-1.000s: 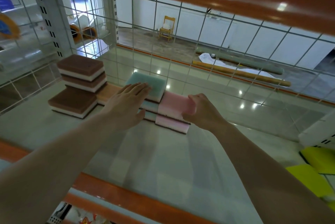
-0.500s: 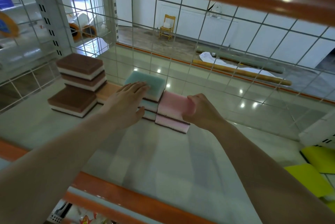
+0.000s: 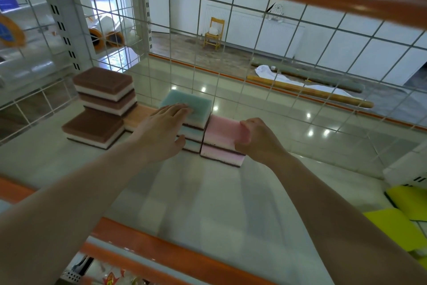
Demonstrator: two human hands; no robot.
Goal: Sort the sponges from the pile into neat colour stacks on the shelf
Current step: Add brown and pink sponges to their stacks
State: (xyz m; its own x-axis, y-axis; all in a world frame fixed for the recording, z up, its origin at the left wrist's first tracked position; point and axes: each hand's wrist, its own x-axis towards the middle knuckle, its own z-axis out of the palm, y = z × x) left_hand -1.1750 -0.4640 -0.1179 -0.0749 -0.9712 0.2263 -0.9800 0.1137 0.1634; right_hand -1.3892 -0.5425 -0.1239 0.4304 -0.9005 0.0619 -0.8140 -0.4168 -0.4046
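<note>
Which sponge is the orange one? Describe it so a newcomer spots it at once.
Start at the wire grid back wall of the shelf and find the tall brown sponge stack on the left. The orange sponge lies flat between that stack and the green sponge stack, partly hidden by the left hand. It is the only single, unstacked sponge and the only orange one.

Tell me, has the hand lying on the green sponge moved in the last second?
No. The left hand lies on the green sponge, placed as before relative to the brown stack.
</note>
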